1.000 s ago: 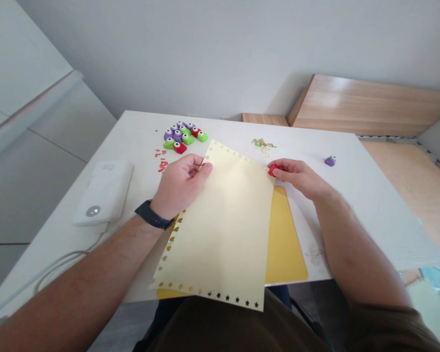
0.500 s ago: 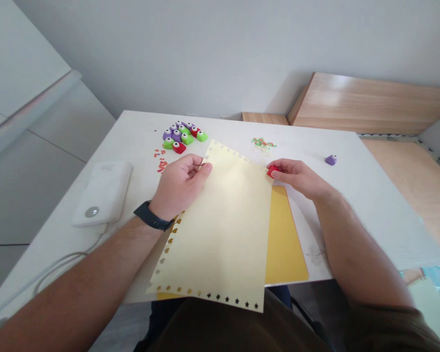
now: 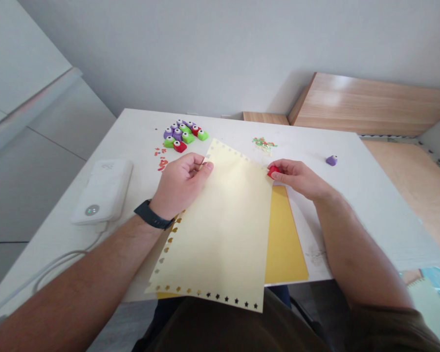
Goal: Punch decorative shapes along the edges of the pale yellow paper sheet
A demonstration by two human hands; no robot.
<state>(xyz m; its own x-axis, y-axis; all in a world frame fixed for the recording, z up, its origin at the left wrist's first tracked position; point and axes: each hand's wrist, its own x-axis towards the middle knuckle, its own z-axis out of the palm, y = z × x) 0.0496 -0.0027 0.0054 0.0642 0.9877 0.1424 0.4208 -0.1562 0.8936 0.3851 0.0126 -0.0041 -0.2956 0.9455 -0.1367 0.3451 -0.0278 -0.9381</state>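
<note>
Slanting from just past twelve o'clock to just past six, the long pale yellow sheet overhangs the table's near edge, my left hand pinched on its eleven-o'clock edge, my right hand closed around a red punch at its one-o'clock corner. At nine, the white device bears a faint marking I can't read.
</note>
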